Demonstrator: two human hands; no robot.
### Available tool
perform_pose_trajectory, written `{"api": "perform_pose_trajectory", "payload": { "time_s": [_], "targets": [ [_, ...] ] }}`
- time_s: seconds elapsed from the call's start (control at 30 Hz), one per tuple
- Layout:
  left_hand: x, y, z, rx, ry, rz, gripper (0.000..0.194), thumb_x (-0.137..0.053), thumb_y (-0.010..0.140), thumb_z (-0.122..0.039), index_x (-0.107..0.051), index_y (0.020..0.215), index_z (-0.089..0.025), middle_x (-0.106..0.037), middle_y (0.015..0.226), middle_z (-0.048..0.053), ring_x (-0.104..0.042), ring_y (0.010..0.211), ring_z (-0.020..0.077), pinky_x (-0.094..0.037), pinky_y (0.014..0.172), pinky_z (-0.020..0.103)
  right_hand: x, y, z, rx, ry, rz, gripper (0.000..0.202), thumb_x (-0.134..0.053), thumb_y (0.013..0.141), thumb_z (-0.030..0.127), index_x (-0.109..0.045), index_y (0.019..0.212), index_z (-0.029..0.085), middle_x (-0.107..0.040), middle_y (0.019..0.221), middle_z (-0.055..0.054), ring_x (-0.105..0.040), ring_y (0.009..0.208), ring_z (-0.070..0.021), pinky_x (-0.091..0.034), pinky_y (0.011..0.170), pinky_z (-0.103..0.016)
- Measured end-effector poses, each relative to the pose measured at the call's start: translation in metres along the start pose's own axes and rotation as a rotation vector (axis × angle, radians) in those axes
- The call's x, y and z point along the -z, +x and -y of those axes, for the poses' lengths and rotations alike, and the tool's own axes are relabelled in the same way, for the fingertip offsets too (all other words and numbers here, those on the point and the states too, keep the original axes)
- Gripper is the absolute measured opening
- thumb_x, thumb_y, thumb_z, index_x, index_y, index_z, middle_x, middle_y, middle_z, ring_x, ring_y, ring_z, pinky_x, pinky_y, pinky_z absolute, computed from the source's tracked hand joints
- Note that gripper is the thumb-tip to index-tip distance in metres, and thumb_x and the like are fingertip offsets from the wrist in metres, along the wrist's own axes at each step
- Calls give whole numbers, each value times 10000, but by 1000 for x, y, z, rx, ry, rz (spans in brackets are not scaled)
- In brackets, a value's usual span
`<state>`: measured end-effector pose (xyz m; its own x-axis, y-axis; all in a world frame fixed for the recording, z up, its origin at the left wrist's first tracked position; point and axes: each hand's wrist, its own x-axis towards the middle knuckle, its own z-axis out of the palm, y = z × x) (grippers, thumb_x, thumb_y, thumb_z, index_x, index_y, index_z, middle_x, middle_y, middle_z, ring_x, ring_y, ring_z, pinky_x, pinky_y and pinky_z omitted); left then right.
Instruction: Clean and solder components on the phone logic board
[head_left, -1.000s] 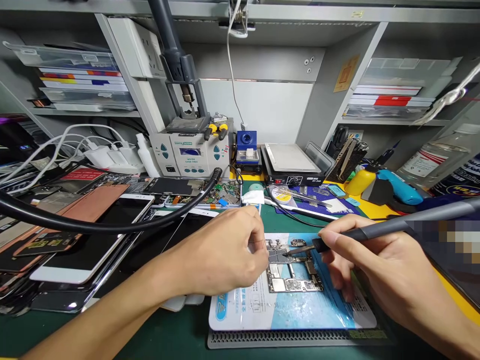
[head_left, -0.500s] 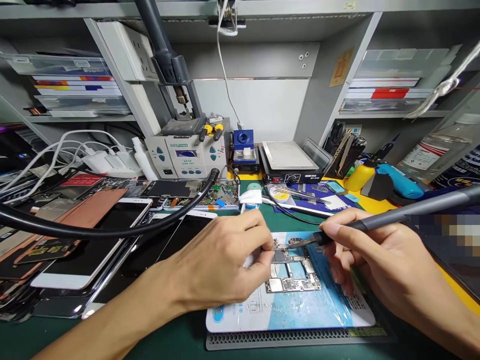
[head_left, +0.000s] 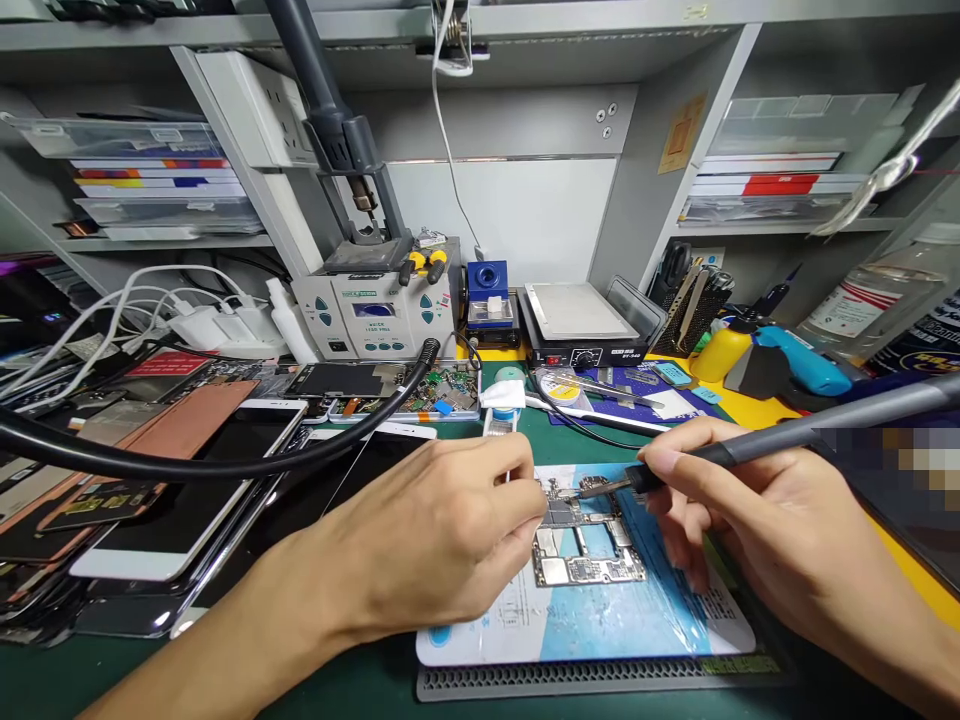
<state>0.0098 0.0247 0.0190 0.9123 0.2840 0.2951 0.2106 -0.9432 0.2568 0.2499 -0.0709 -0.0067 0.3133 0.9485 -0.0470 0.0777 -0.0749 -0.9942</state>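
Note:
A bare phone circuit board [head_left: 589, 570] lies on a blue and white mat [head_left: 570, 635]. My left hand [head_left: 450, 530] is at the board's upper left, thumb and fingertips pinched together; whatever they hold is hidden behind the knuckles. My right hand [head_left: 772, 510] grips a soldering iron [head_left: 825, 425] like a pen, by its dark front part. Its metal tip points left, at the board's upper part, close to my left fingertips. I cannot tell whether the tip touches the board.
Phone screens and parts [head_left: 187, 490] are piled on the left. A thick black hose [head_left: 247, 465] arches over them from a grey lead-free station [head_left: 379, 310]. Behind the mat stand a hot plate [head_left: 577, 315], tweezers [head_left: 615, 388] and a yellow bottle [head_left: 720, 350].
My left hand has rolled slightly and its fingers have closed more tightly near the board. The right hand and the soldering iron are almost still. The view has shifted a little.

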Motion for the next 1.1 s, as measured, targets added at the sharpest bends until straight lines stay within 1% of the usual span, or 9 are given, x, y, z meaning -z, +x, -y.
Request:
{"api": "perform_pose_trajectory", "payload": {
  "time_s": [0.07,0.2,0.37,0.5,0.67,0.83,0.97,1.03,1.1],
  "targets": [
    [0,0,0,7,6,13,237,-512,983,-88,-726,886,-112,-617,913,73,-593,765,173,-497,679,305,-2,-1,2,4,-36,-9,416,-847,788,593,-680,771,212,-624,523,12,-574,378,-152,-480,366,-238],
    [1,-1,-2,9,18,27,232,-511,982,-88,-713,875,-122,-608,899,64,-578,754,171,-493,673,306,-13,-9,12,8,-103,-51,421,-851,780,589,-680,706,212,-614,482,18,-547,387,-117,-447,393,-191],
    [1,-2,-1,10,13,39,228,-509,987,-92,-718,903,-127,-610,922,64,-584,772,172,-497,687,307,-20,-13,16,37,-140,-83,427,-841,774,614,-712,742,209,-593,450,24,-533,395,-113,-422,390,-174],
    [2,-1,-1,15,11,44,224,-515,987,-91,-722,908,-124,-609,920,63,-580,769,173,-493,680,310,-19,-13,15,45,-170,-65,416,-825,789,610,-718,748,210,-604,483,19,-525,404,-122,-415,376,-192],
    [2,-2,-2,10,19,29,211,-527,979,-91,-714,889,-131,-601,905,55,-573,758,170,-486,667,308,-17,-14,13,105,-218,-55,372,-817,807,569,-721,714,222,-635,537,12,-535,427,-125,-426,396,-208],
    [0,-2,0,-3,28,14,199,-540,973,-88,-713,887,-133,-599,898,50,-572,755,173,-484,661,310,-15,-13,12,142,-237,-54,326,-799,851,523,-726,723,232,-652,555,23,-549,442,-106,-440,423,-184],
    [1,-1,0,-9,39,13,190,-547,973,-88,-711,886,-131,-597,895,47,-570,751,172,-479,658,312,-11,-9,10,184,-255,31,285,-816,852,491,-745,740,239,-667,575,21,-583,457,-112,-486,432,-178],
    [1,-1,-1,-12,39,14,185,-551,974,-92,-706,880,-132,-594,891,45,-567,748,170,-477,657,311,-9,-9,10,200,-265,40,284,-812,856,491,-749,737,241,-668,572,22,-587,457,-114,-497,438,-179],
    [1,-2,-1,-12,43,15,181,-553,975,-94,-701,877,-133,-592,891,42,-565,749,169,-475,659,311,-9,-10,10,204,-269,24,292,-806,859,498,-747,729,243,-666,568,22,-585,457,-112,-494,439,-177]
  ]
}}
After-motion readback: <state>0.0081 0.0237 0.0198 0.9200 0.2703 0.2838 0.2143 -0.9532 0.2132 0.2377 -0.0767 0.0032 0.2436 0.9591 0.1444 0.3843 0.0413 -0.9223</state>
